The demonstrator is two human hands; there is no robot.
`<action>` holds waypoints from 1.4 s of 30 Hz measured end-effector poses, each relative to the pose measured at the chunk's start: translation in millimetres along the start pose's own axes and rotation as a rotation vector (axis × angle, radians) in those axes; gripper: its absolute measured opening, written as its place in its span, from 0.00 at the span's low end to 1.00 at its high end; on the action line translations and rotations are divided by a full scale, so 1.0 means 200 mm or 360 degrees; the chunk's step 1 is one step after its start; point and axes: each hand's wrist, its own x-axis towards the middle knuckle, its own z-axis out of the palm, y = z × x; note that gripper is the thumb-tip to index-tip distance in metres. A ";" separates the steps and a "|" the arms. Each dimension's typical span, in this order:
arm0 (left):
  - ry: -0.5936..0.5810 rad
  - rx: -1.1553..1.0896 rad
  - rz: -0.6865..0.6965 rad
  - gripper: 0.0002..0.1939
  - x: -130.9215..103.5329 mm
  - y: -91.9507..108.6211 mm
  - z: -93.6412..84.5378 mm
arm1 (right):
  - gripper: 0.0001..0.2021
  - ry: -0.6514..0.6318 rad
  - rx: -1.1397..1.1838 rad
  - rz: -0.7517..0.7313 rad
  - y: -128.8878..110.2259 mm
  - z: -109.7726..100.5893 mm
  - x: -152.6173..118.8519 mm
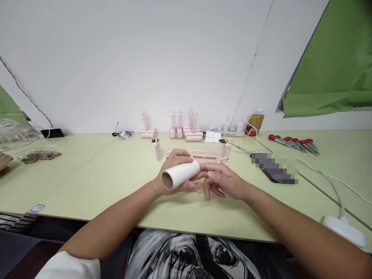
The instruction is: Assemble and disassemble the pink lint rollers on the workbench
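A white lint roller refill [181, 174] with a brown cardboard core lies tilted across my left hand [174, 161], its open end facing me. The fingers and thumb of that hand are wrapped round the roll. At its far end, my right hand [223, 180] reaches in with the index finger touching the roll's rim; the other fingers are partly bent and apart. Under the hands sits a small pink round part [199, 187], partly covered. Just beyond them are an open pink case [205, 159] and a pink handle beside a roll [157, 149].
Pink lint rollers [190, 133] and upright handles stand along the wall. To the right are another roll [222, 146], a dark phone-like object [273, 168], cables, a drink bottle [255, 122] and red-handled screwdrivers [295, 143]. A person's hand [4, 159] shows at far left near bagged parts [39, 154].
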 end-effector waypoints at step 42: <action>-0.0017 0.0118 -0.0650 0.11 0.00 -0.05 -0.02 | 0.09 -0.0452 -0.1710 0.0039 0.06 0.11 -0.01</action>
